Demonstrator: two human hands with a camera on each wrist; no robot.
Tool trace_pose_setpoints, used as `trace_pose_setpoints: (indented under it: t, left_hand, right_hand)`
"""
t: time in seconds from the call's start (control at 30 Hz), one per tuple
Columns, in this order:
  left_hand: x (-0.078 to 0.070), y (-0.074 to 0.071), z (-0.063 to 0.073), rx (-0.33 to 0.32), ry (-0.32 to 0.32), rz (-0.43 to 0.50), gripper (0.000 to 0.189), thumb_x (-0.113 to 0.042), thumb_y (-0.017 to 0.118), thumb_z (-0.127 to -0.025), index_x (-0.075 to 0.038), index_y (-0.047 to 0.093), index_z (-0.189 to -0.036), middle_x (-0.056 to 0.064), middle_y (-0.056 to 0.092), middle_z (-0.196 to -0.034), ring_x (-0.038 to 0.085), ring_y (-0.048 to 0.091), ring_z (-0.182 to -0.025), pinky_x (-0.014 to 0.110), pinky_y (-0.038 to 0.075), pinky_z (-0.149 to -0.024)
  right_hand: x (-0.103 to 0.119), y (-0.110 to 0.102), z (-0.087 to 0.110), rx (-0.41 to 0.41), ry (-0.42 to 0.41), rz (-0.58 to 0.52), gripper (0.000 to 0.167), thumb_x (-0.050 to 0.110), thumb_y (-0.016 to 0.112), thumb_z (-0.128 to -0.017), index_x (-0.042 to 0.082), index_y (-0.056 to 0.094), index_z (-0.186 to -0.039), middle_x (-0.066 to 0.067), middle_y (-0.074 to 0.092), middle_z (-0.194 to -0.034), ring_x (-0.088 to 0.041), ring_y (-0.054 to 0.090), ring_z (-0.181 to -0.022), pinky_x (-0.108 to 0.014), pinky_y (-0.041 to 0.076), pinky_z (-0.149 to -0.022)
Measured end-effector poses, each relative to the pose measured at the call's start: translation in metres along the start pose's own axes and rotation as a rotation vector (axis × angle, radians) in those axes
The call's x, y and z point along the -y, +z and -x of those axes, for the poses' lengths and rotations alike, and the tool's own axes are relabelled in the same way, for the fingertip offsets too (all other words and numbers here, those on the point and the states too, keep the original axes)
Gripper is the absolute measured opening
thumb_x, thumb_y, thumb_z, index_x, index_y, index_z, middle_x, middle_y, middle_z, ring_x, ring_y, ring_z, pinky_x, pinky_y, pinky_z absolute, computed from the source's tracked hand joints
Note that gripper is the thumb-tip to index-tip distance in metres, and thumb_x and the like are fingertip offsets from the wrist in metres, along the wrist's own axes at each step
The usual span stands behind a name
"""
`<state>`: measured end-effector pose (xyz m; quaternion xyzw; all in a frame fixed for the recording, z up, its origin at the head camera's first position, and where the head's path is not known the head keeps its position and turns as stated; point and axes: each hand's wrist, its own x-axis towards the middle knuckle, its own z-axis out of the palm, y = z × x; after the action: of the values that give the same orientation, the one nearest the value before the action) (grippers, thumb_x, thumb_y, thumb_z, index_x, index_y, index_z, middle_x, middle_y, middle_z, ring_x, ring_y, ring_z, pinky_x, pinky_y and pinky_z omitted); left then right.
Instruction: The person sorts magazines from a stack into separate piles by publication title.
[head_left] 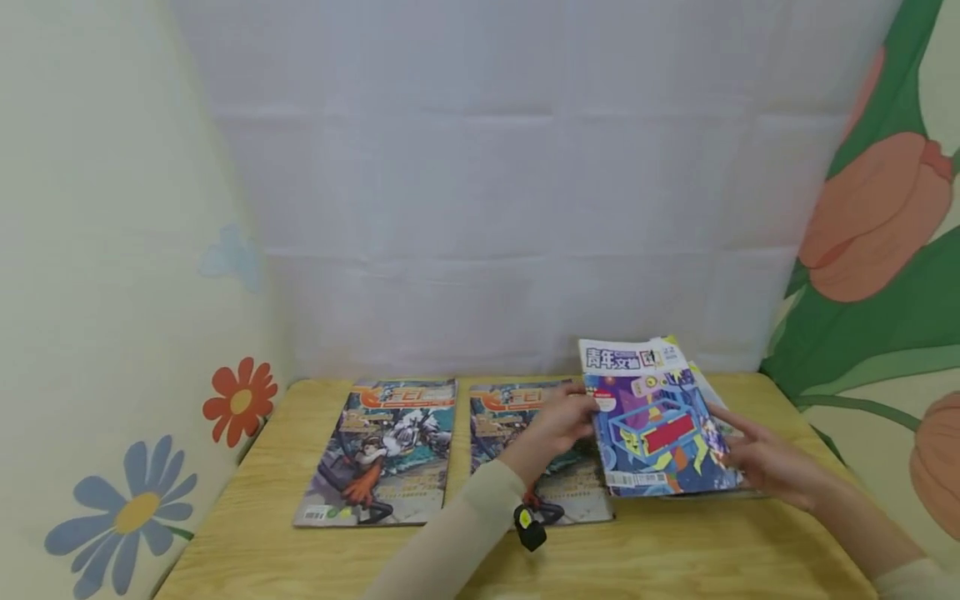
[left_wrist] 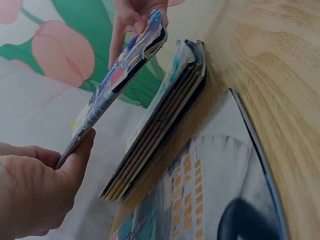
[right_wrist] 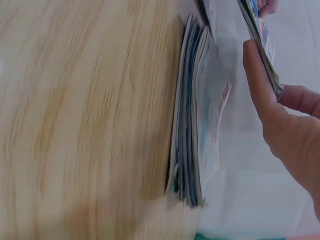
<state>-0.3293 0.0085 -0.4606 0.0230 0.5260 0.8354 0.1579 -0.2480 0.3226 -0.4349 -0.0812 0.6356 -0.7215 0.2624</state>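
Both hands hold a magazine (head_left: pixel 654 429) with a blue-purple cover and a white title band. Its left edge is pinched between thumb and fingers of my left hand (head_left: pixel 553 423), as the left wrist view also shows. My right hand (head_left: pixel 771 462) grips the opposite edge, thumb on one face and fingers on the other in the right wrist view. Beneath it, a stack of several magazines (right_wrist: pixel 192 115) lies on the table; in both wrist views a gap separates the held one from the pile. In the head view the held magazine hides most of that stack.
Two magazines with matching dark illustrated covers lie flat to the left, one at the far left (head_left: pixel 390 454) and one in the middle (head_left: pixel 585 492), partly under my left forearm. The wooden table (head_left: pixel 315 567) meets a white cloth (head_left: pixel 510 208) behind and flower-painted walls (head_left: pixel 127 317) at the sides.
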Motion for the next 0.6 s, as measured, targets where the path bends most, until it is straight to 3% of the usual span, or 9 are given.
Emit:
trace_pose_setpoints:
  t: [0.17,0.33,0.6]
  left_hand:
    - [0.013,0.017,-0.012,0.004,-0.020,-0.014,0.050,0.016,0.061,-0.080,0.009,0.050,-0.129,0.020,0.069,-0.101,0.026,0.069,-0.084,0.038,0.060,-0.073]
    - [0.023,0.028,-0.022,-0.039,-0.019,-0.134,0.049,0.010,0.070,-0.083,0.001,0.058,-0.130,0.014,0.069,-0.102,0.028,0.070,-0.087,0.040,0.061,-0.070]
    - [0.034,0.043,-0.036,-0.074,0.007,-0.208,0.042,0.010,0.073,-0.085,0.005,0.060,-0.125,0.012,0.063,-0.102,0.028,0.069,-0.087,0.037,0.061,-0.073]
  right_hand:
    - [0.002,-0.022,0.009,0.017,-0.003,0.018,0.089,-0.009,0.049,-0.097,0.011,-0.011,-0.161,-0.008,0.056,-0.136,-0.029,0.063,-0.112,-0.046,0.054,-0.092]
    - [0.002,-0.045,0.013,0.050,-0.027,0.045,0.089,-0.010,0.047,-0.097,0.015,-0.007,-0.163,-0.005,0.057,-0.134,-0.028,0.063,-0.112,-0.043,0.055,-0.090]
    - [0.009,-0.057,0.010,-0.085,0.049,0.169,0.088,-0.006,0.049,-0.097,0.004,-0.013,-0.159,-0.012,0.058,-0.131,-0.029,0.064,-0.104,-0.045,0.057,-0.084]
